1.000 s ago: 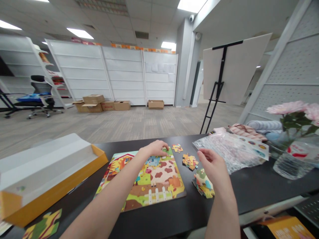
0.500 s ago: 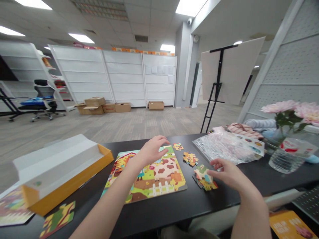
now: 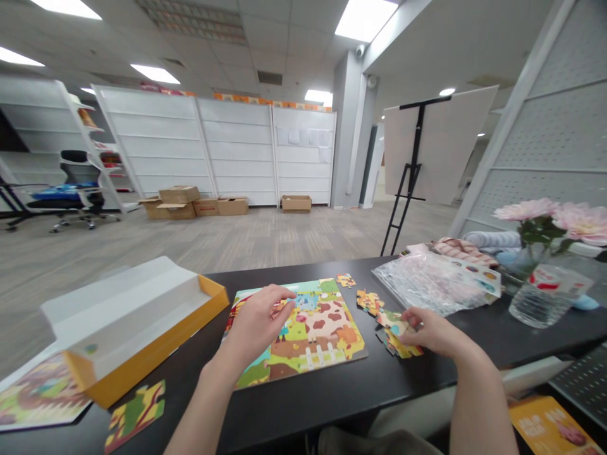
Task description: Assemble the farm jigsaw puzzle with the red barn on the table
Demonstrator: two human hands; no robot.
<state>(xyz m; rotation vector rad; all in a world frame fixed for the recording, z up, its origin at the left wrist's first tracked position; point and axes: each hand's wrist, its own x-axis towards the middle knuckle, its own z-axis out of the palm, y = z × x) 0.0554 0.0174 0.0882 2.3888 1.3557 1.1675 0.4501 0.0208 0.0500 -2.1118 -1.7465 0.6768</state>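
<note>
A farm jigsaw puzzle (image 3: 327, 322) with a spotted cow and a white fence lies on the black table. Over its left part hovers my left hand (image 3: 263, 319), fingers curved forward, with a gap between thumb and fingertips and nothing seen in them. To the right of the board, my right hand (image 3: 434, 332) pinches a puzzle piece (image 3: 392, 321), tilted above a small pile of pieces (image 3: 405, 346). More loose pieces (image 3: 370, 302) lie just behind that pile, and a small piece (image 3: 346, 280) rests near the board's far right corner.
An open yellow box (image 3: 147, 347) stands at the left, with a picture sheet (image 3: 38, 395) and a larger green-yellow piece (image 3: 136, 414) beside it. At the right are a clear plastic bag (image 3: 427, 278), a water bottle (image 3: 540, 303) and pink flowers (image 3: 531, 210).
My left hand has drawn back leftward and toward me from the board's top edge. My right hand has closed on a piece at the pile and tilted it up. The view has shifted slightly.
</note>
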